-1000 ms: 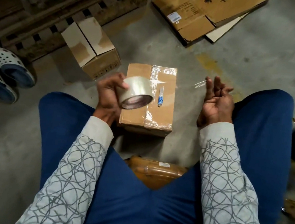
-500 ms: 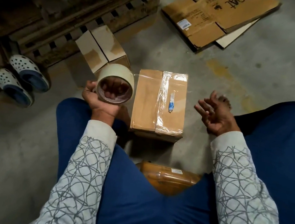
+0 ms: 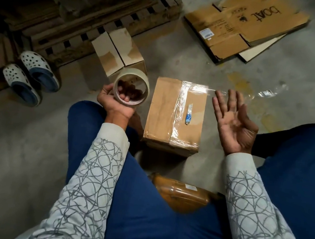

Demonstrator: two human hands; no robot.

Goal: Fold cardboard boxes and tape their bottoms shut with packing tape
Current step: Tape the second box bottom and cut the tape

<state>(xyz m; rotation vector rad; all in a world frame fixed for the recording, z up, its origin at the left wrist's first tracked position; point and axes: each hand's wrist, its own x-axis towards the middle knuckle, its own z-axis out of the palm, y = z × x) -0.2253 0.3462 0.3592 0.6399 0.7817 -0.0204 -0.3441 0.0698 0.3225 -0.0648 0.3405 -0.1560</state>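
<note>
Box (image 3: 162, 108) sits taped between left hand (image 3: 115, 104) gripping tape roll (image 3: 131, 72) and splayed right hand (image 3: 235, 125); flat cardboard (image 3: 253, 26) reads "boAt".

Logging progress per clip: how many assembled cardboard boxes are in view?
2. One taped box stands on the floor at centre; a second box sits behind the tape roll, by the pallet. The cardboard at top right lies flat; others may be hidden.

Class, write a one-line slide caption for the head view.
Left hand holds the tape roll beside a taped box; right hand open, palm up.
</note>
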